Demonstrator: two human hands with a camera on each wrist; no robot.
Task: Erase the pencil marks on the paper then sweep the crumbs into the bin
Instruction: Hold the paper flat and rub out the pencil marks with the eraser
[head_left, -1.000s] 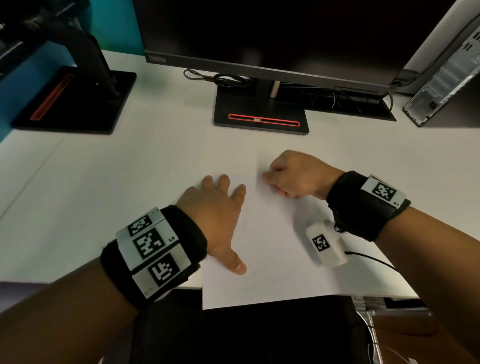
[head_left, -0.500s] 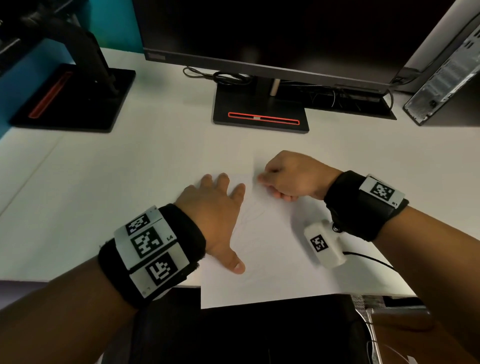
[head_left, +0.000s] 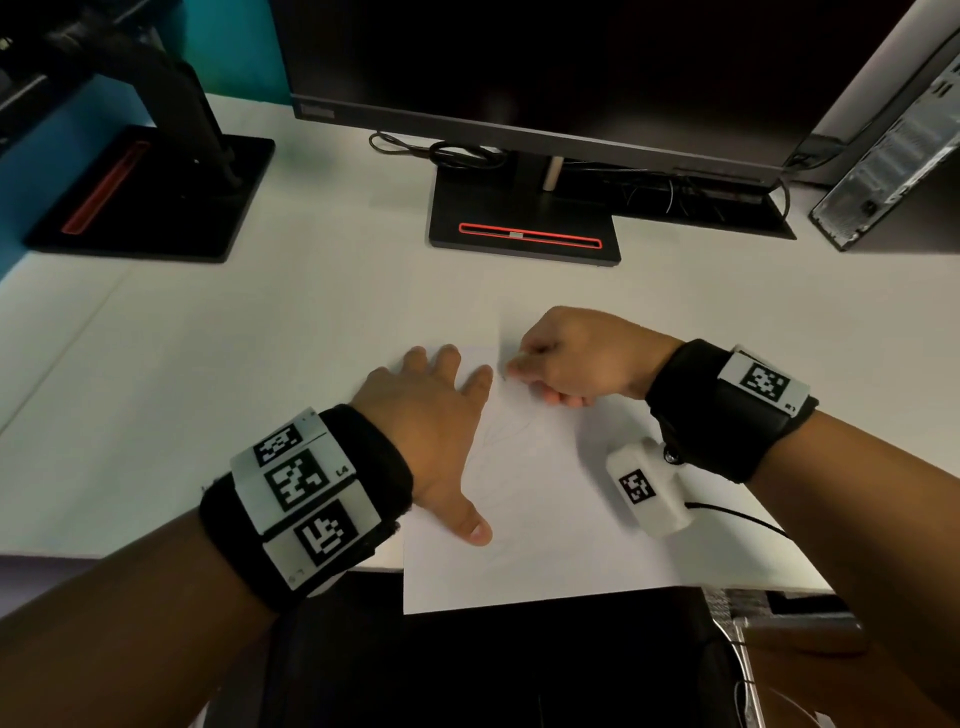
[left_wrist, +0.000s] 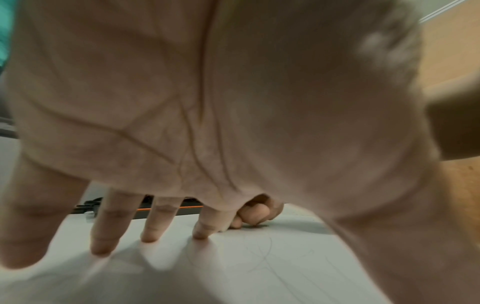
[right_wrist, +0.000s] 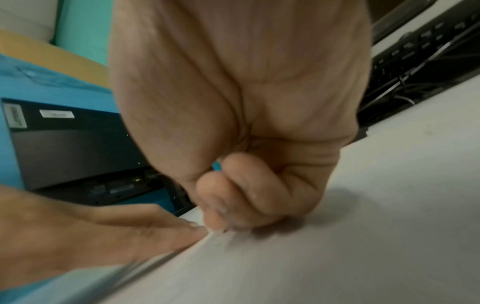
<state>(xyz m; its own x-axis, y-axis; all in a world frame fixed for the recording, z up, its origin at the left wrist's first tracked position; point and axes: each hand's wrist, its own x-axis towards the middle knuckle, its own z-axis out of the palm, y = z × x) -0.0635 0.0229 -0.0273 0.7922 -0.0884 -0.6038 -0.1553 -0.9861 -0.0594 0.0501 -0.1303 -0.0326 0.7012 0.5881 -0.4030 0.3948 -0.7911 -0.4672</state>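
A white sheet of paper (head_left: 545, 525) lies at the desk's front edge and overhangs it a little. Faint pencil marks (head_left: 501, 434) cross its middle, also seen as pencil lines (left_wrist: 262, 253) in the left wrist view. My left hand (head_left: 431, 415) lies flat on the sheet's left side, fingers (left_wrist: 155, 226) spread and pressing it down. My right hand (head_left: 571, 358) is curled into a fist at the sheet's upper part, right beside the left index finger. Its fingertips (right_wrist: 215, 218) pinch a small eraser against the paper; the eraser is almost wholly hidden.
A monitor on a black stand (head_left: 524, 228) is behind the paper, with loose cables (head_left: 441, 153). A second stand (head_left: 145, 197) sits at the far left, a computer tower (head_left: 893, 156) at the far right. A dark shape (head_left: 519, 670) sits below the desk's front edge.
My right hand has slid a little to the left and nearer, close up against the left index finger. The left hand has stayed flat on the paper.
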